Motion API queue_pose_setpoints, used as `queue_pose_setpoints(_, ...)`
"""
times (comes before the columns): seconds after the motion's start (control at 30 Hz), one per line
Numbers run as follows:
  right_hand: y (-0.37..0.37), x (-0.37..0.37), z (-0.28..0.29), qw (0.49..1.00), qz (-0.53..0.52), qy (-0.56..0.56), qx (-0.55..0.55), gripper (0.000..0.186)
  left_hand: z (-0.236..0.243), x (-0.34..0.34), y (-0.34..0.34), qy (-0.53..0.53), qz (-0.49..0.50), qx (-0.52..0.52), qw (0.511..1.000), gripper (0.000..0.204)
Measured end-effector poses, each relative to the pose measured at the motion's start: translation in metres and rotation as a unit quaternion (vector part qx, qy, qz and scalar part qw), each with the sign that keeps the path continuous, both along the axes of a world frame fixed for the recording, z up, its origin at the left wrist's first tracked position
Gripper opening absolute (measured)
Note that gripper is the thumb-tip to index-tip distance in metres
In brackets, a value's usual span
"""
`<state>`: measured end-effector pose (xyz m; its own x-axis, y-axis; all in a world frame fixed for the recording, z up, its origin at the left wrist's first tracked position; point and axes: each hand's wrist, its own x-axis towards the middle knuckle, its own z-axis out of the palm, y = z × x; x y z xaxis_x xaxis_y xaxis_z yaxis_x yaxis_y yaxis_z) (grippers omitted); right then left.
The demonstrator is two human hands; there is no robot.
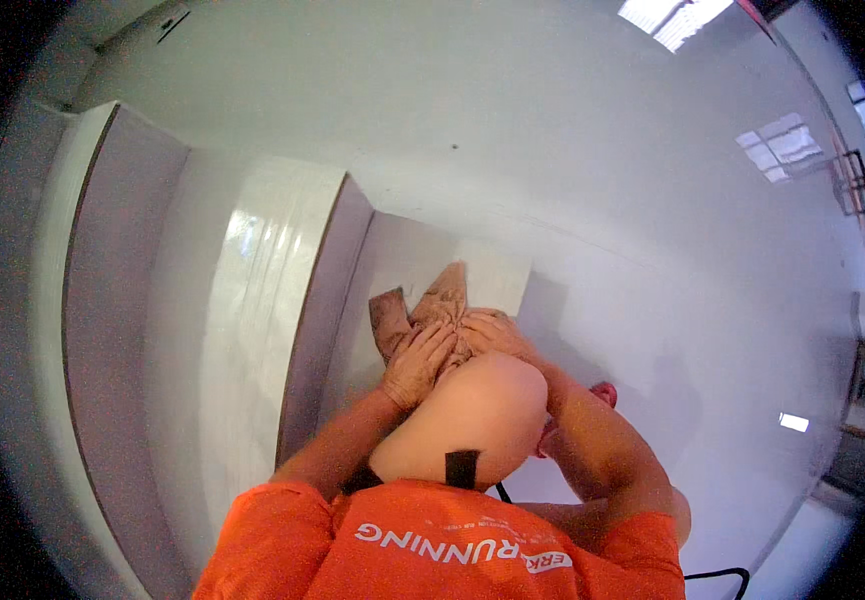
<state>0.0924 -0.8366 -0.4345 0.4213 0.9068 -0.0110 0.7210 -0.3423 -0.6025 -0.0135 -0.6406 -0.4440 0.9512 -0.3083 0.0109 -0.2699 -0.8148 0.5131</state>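
Both hands are on a crumpled brown cloth [388, 312], which lies on the pale surface beside the nearest step [289, 230], just past the bare knee [482, 400]. The left hand [420, 362] lies across it with the fingers a little apart and the palm down; the right hand [495, 332] bends over the gathered part from the other side, and whether either set of fingers pinches the cloth or merely presses on it I cannot tell, because their undersides are covered. The likeliest trouble, I judge, is the bunched middle slipping or folding under the palms, since two loose flaps stick out beyond the fingers with nothing holding them. Knuckles could also knock the step's dark edge if the left hand swung outward, and the knee, so close to the wrists, leaves little room to pull back. A black cord [742, 573] near the lower rim might snag if the body shifted. Much is hard to make out: the knee hides the lower part of the cloth, the orange shirt [432, 545] covers the seat below, and a reddish shape [604, 392] beyond the right forearm is too blurred to name.
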Motion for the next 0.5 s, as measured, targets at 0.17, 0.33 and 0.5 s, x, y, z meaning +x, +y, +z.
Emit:
queue_pose_setpoints(0.17,0.072,0.042,-0.032,0.998,0.034,-0.018,0.043,0.05,-0.034,0.016,0.036,0.021,0.175,0.036,0.984,0.05)
queue_pose_setpoints(0.33,0.139,0.077,-0.033,0.994,0.054,-0.025,0.095,0.047,-0.051,0.039,0.056,-0.01,0.291,0.072,0.954,0.051)
queue_pose_setpoints(0.5,0.171,0.133,-0.052,0.992,0.048,-0.051,0.104,0.039,-0.034,0.116,0.063,-0.033,0.334,-0.044,0.941,0.052)
